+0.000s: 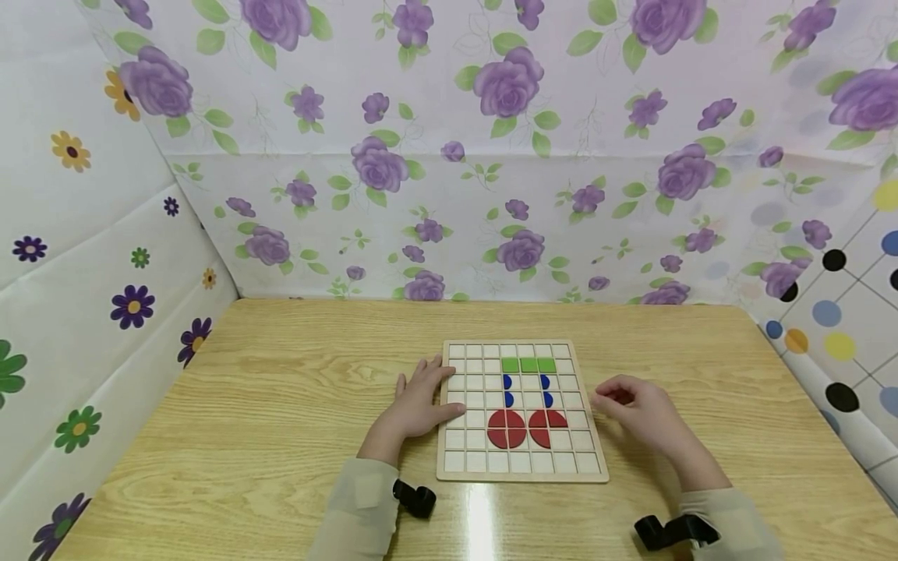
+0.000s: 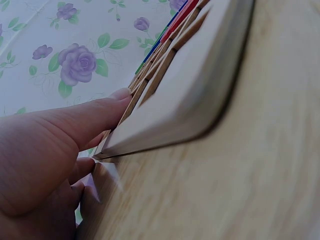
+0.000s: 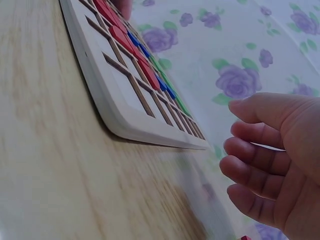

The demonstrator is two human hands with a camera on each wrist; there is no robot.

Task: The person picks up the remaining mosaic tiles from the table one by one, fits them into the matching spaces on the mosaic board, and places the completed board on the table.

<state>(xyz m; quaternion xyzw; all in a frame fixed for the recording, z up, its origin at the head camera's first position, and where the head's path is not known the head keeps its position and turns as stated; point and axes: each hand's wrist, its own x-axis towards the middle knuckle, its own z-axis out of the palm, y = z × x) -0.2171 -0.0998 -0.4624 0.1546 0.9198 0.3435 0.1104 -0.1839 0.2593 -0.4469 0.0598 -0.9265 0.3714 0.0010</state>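
Note:
A shallow wooden grid board (image 1: 522, 477) lies flat on the table. My left hand (image 1: 418, 405) rests at its left edge, fingers spread and the thumb on the rim. Close to the right edge, my right hand (image 1: 648, 413) hovers with loosely bent fingers; the right wrist view shows nothing between them. In the grid sit three green squares (image 1: 529, 365), several blue half-discs (image 1: 508, 399) and red quarter-discs. Some quarters form a full red disc (image 1: 507, 429); beside it, a red disc (image 1: 547, 421) lacks its lower right quarter.
The wooden table (image 1: 281, 421) extends around the board on all sides. Behind it hangs a flowered cloth (image 1: 519, 249), with patterned cloths at both sides. A small red corner (image 3: 245, 238) pokes into the right wrist view's bottom edge. Black camera mounts (image 1: 415, 499) sit on both wrists.

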